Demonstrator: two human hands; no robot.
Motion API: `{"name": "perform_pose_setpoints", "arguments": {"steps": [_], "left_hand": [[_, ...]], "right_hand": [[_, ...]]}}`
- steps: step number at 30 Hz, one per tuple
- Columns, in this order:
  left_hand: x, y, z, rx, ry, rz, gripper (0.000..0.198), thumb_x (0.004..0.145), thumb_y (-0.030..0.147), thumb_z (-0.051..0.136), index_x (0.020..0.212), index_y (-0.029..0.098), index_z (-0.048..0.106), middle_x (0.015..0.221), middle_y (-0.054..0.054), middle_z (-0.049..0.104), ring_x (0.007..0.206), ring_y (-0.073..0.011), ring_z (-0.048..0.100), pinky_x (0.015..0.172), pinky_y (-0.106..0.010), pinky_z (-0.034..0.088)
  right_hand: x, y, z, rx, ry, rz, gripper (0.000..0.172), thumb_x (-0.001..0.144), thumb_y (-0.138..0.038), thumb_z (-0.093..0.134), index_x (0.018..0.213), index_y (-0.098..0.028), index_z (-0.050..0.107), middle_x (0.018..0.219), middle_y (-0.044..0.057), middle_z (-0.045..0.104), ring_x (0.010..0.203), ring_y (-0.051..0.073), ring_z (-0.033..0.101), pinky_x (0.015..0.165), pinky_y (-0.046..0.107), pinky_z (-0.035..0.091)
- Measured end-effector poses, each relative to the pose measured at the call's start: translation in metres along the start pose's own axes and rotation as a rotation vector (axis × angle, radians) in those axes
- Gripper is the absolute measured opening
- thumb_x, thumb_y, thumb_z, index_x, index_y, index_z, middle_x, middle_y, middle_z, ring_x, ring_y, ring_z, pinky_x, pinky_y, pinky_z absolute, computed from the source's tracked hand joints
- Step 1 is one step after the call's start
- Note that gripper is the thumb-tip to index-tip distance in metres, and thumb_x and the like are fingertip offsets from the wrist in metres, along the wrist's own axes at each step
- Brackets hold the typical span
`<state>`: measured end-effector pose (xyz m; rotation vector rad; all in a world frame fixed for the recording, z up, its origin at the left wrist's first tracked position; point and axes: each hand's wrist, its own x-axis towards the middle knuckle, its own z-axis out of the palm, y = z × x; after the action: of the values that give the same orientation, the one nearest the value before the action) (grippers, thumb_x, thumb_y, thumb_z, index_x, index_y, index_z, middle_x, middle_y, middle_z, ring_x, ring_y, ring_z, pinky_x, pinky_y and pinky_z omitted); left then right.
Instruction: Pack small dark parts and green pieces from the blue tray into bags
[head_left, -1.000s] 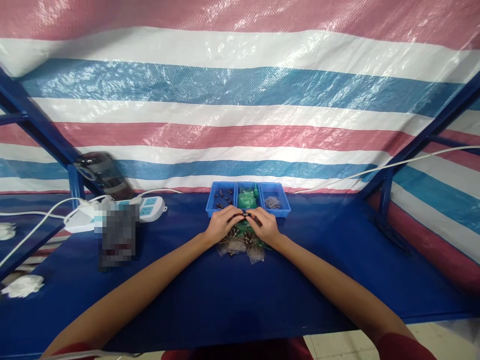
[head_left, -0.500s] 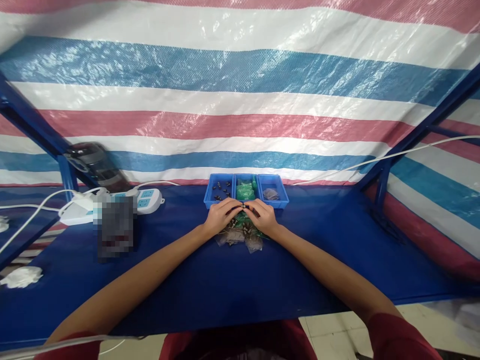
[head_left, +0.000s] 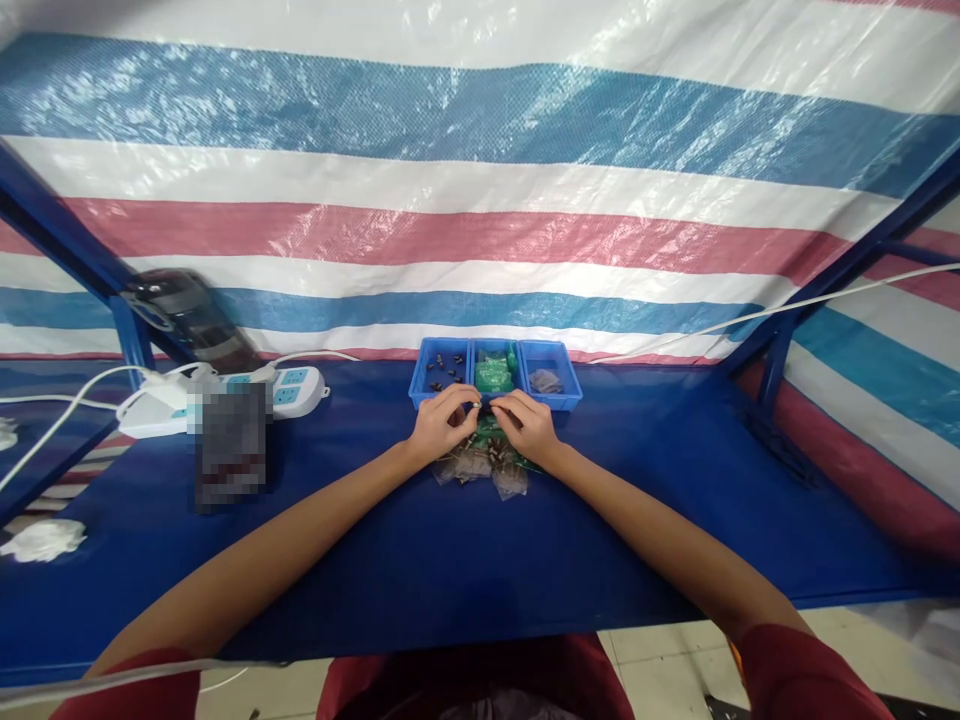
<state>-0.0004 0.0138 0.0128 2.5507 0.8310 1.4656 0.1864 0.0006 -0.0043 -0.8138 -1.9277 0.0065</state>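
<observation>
My left hand (head_left: 441, 424) and my right hand (head_left: 529, 427) meet over the middle of the blue table (head_left: 420, 560), fingertips pinched together around a tiny part I cannot make out. Under them lies a heap of small dark components and clear plastic bags (head_left: 484, 468) on a green piece. Just beyond the hands stand three small blue trays (head_left: 495, 373): the left one holds several dark parts, the middle one green pieces, the right one a small clear bag.
A white power strip (head_left: 289, 391) with cables lies at the back left, beside a blurred dark object (head_left: 231, 447) and a dark bottle (head_left: 191, 318) lying against the blue frame. Crumpled white tissue (head_left: 43, 540) sits at the far left. A striped tarp hangs behind.
The camera has tilted and shifted slightly. My hands stay pinched together over the heap, with the fingertips of both working a little.
</observation>
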Motion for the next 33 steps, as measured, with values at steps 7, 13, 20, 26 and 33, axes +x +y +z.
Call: {"name": "perform_pose_setpoints", "arguments": {"steps": [7,13,20,26,33], "left_hand": [[0.0004,-0.0017,0.0015,0.048,-0.003,0.036,0.009,0.086,0.018,0.052,0.091,0.016,0.059,0.087,-0.004,0.065,0.047,-0.0035,0.049,0.051,-0.018,0.042],[0.0001,-0.0016,-0.0015,0.072,-0.032,0.001,0.017,0.089,0.021,0.05,0.101,0.018,0.062,0.094,-0.005,0.065,0.058,-0.0063,0.054,0.055,-0.019,0.043],[-0.0017,-0.0048,-0.0012,0.038,-0.067,0.01,0.026,0.093,0.021,0.043,0.112,0.019,0.06,0.096,-0.007,0.064,0.083,-0.013,0.061,0.07,-0.022,0.048],[-0.0043,-0.0068,0.0031,0.055,-0.11,0.032,0.028,0.094,0.024,0.044,0.119,0.017,0.053,0.095,-0.008,0.066,0.083,-0.0142,0.064,0.07,-0.023,0.05],[-0.0063,-0.0105,0.0055,0.092,-0.132,0.078,0.028,0.095,0.026,0.042,0.121,0.017,0.051,0.102,-0.009,0.067,0.091,-0.0157,0.066,0.074,-0.024,0.052]], "right_hand": [[0.0023,-0.0015,-0.0014,-0.002,0.013,-0.013,0.018,0.092,-0.02,0.046,0.094,-0.015,0.063,0.081,0.008,0.064,0.07,0.014,0.06,0.061,0.026,0.048],[0.0019,-0.0014,-0.0016,0.006,0.005,0.003,0.019,0.092,-0.022,0.045,0.095,-0.016,0.063,0.082,0.009,0.065,0.072,0.016,0.061,0.064,0.027,0.05],[0.0018,-0.0016,-0.0015,0.013,0.01,-0.007,0.02,0.092,-0.021,0.044,0.099,-0.016,0.062,0.082,0.009,0.064,0.069,0.016,0.06,0.061,0.027,0.049],[0.0003,-0.0008,-0.0014,-0.013,-0.007,-0.019,0.02,0.091,-0.024,0.047,0.104,-0.016,0.061,0.081,0.008,0.065,0.066,0.015,0.06,0.06,0.027,0.05],[0.0002,0.0,-0.0009,-0.041,-0.004,-0.04,0.019,0.092,-0.025,0.048,0.102,-0.017,0.063,0.084,0.009,0.066,0.07,0.016,0.061,0.063,0.026,0.05]]}}
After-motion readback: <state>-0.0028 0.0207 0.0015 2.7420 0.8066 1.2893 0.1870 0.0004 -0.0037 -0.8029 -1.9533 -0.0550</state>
